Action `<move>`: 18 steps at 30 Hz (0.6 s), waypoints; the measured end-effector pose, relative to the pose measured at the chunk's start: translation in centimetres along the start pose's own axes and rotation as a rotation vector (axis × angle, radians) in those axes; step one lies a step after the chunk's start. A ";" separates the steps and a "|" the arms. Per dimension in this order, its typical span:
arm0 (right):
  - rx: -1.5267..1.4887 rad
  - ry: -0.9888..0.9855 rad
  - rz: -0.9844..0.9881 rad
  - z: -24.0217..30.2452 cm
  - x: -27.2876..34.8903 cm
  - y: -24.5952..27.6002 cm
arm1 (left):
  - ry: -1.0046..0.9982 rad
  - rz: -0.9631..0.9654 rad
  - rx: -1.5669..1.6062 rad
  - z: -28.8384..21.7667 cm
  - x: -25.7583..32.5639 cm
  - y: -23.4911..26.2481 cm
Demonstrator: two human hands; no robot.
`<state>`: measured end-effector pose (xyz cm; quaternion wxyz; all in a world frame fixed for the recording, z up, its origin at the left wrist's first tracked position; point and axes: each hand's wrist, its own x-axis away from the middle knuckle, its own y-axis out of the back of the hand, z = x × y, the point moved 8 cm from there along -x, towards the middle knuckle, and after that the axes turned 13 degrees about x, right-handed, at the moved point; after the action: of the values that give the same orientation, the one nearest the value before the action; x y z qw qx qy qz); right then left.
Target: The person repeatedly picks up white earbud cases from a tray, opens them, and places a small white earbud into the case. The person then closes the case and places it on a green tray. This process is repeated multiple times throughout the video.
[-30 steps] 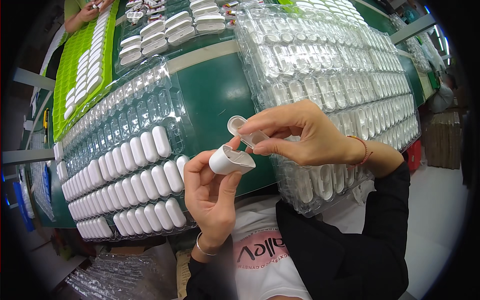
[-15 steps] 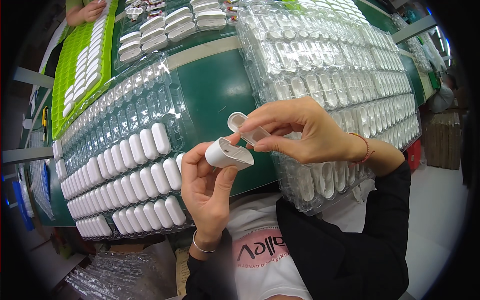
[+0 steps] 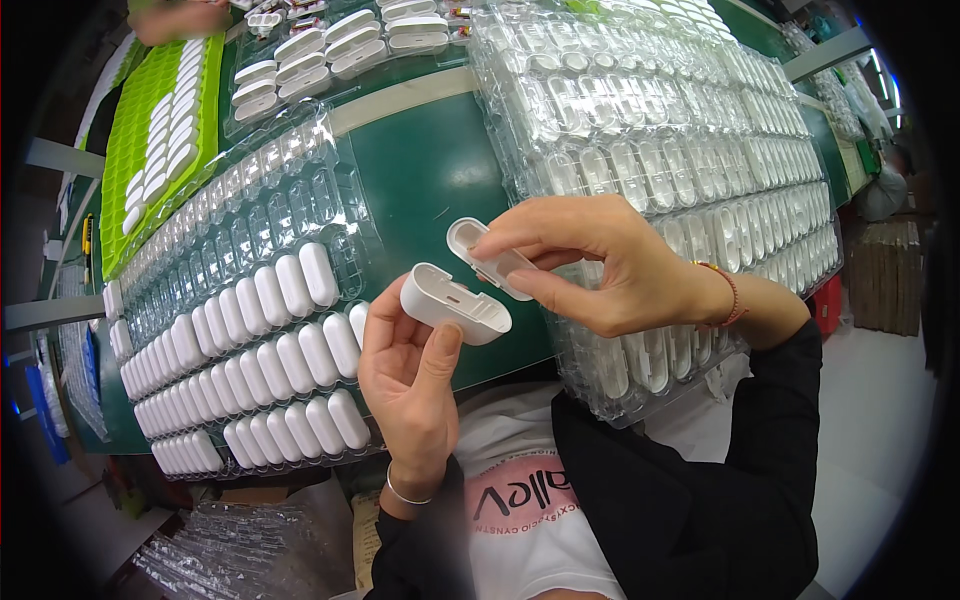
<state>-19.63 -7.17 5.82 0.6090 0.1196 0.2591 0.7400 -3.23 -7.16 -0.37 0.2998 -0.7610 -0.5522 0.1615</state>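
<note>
Head view is showing both hands raised above a green worktop point(image 3: 430, 170), each holding one white plastic part. The left hand point(image 3: 410, 385) is gripping a white oblong case body point(image 3: 455, 303) between thumb and fingers, with its open side facing up and away from the person. Its long axis is running from upper left to lower right. The right hand point(image 3: 610, 265) is pinching a smaller white cap-shaped lid point(image 3: 487, 257) between thumb and forefinger — the lid is sitting just above and to the right of the case body, its long axis roughly parallel to it. The two parts are lying close together; whether they are touching cannot be told. Nothing is standing between them.

On the left, a clear blister tray point(image 3: 250, 330) is lying on the worktop, its lower rows filled with white oblong pieces, its upper pockets vacant. On the right, a stack of clear trays point(image 3: 690, 130) is overhanging the worktop edge beneath the right wrist. A green tray point(image 3: 150, 140) with more white pieces is lying at the far left — another person's hand point(image 3: 180, 18) is showing, blurred, at the top edge beyond it.
</note>
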 end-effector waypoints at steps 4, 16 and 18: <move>-0.034 0.017 0.005 0.0 0.0 -0.1 | -0.104 0.015 -0.017 -0.9 0.1 -0.7; -0.061 0.060 0.037 0.1 -0.2 -0.1 | -0.056 0.040 0.004 -0.3 0.2 -0.9; -0.079 0.064 0.040 0.1 -0.2 -0.1 | -0.056 0.041 -0.002 -0.3 0.3 -0.8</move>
<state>-19.43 -7.34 5.86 0.5897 0.0767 0.2465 0.7653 -3.56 -6.78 0.35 0.2801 -0.7676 -0.5448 0.1885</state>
